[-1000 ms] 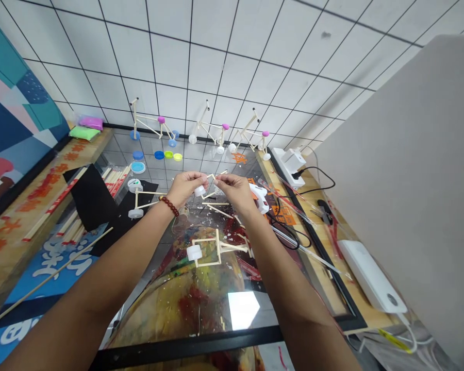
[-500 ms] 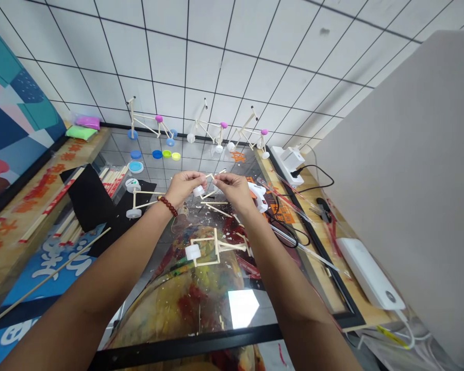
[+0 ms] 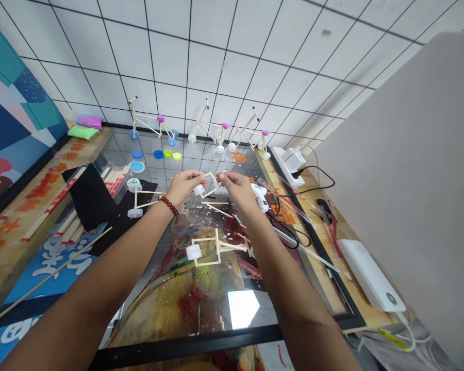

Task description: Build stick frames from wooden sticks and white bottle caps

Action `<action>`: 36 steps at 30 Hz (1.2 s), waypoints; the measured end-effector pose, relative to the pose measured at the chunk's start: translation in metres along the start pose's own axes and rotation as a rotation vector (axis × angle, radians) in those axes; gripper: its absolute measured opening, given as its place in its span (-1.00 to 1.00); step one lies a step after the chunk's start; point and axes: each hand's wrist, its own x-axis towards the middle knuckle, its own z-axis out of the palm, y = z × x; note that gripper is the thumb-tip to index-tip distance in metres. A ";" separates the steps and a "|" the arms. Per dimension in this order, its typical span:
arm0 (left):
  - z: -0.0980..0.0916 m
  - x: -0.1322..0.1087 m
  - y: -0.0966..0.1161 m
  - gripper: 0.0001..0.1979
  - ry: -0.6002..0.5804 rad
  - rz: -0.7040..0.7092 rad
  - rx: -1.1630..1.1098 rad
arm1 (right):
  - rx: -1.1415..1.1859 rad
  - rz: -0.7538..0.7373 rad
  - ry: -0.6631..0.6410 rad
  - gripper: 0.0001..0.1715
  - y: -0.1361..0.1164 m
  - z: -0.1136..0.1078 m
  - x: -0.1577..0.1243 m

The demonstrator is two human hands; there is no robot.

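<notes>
My left hand (image 3: pixel 186 187), with a beaded bracelet on its wrist, pinches a small frame of thin wooden sticks (image 3: pixel 210 194). A white bottle cap (image 3: pixel 199 190) sits on this frame like a wheel, close to the left fingertips. My right hand (image 3: pixel 237 189) has its thumb and fingers pressed together at the frame's right-hand corner. Below the hands, a similar stick frame (image 3: pixel 217 247) with a white cap wheel (image 3: pixel 194 252) lies on the glass tabletop. Loose wooden sticks (image 3: pixel 215 207) lie just beneath my fingers.
Several stick tricycles (image 3: pixel 209 129) with pink seats stand along the tiled wall. Coloured caps (image 3: pixel 167 153) lie before them. A glue gun (image 3: pixel 260 197) rests right of my hand, its black cable trailing. At left are bundled sticks (image 3: pixel 114 180), black sheets (image 3: pixel 85 198) and another wheeled frame (image 3: pixel 135 198).
My right hand has shifted slightly right, its fingertips now at the side corner of the stick frame. More of the frame shows between my hands. The left hand stays almost in place.
</notes>
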 end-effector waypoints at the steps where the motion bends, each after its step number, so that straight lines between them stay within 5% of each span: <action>1: 0.000 0.000 0.000 -0.68 0.008 0.002 -0.016 | 0.006 0.018 0.014 -0.66 0.001 0.000 0.001; 9: 0.001 0.003 0.003 -0.67 0.123 0.080 -0.241 | 0.207 0.217 -0.043 -0.59 -0.006 0.009 -0.005; 14: 0.009 0.000 0.003 -0.71 0.142 0.096 -0.261 | 0.245 0.152 -0.072 -0.56 -0.010 0.016 -0.008; 21: 0.012 -0.006 0.006 -0.72 0.107 0.000 -0.290 | 0.303 0.159 -0.048 -0.57 -0.011 0.009 -0.005; 28: 0.010 -0.005 0.003 -0.73 0.082 0.017 -0.344 | 0.526 0.342 -0.045 -0.48 -0.011 0.011 -0.004; 36: 0.005 0.001 0.002 -0.77 0.157 0.041 -0.400 | 0.379 0.240 -0.087 -0.56 -0.015 0.011 -0.007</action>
